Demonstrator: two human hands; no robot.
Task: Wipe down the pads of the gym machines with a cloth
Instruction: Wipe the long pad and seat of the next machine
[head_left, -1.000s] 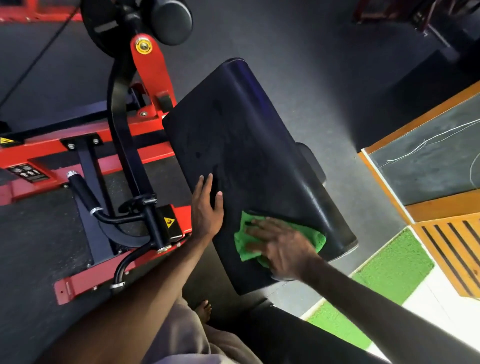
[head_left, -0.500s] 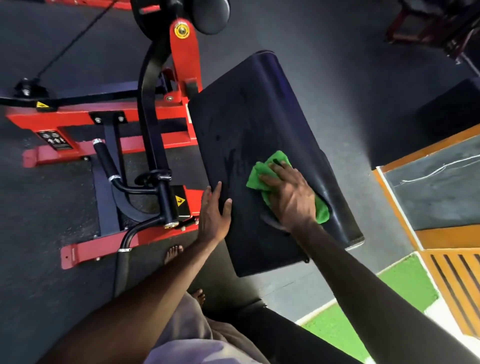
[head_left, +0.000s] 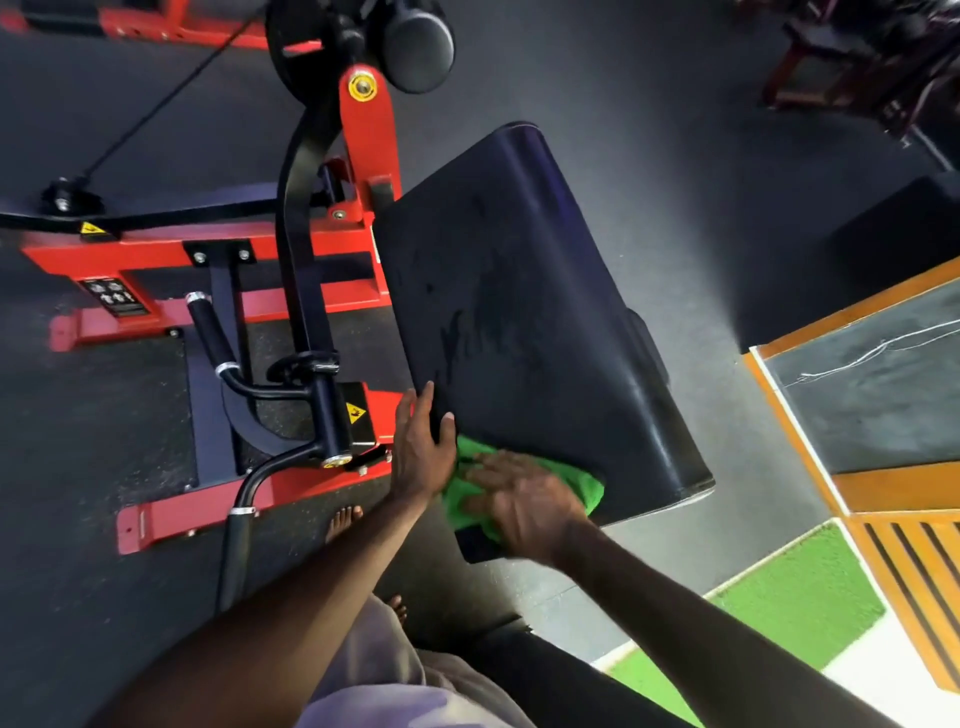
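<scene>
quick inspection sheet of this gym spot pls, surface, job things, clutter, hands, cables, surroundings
surface: black pad tilted, streaky marks near its middle, near end under the cloth
job's things: green cloth pressed flat on the near end of the pad
clutter: nothing seen
hands: right hand flat on the cloth, fingers spread; left hand open against the pad's near left edge, holding nothing
cables: thin black cable runs over the floor to a pulley at far left
surroundings: red machine frame left of the pad, black handles, dark rubber floor, green turf strip and orange-edged platform at right, bare feet below
</scene>
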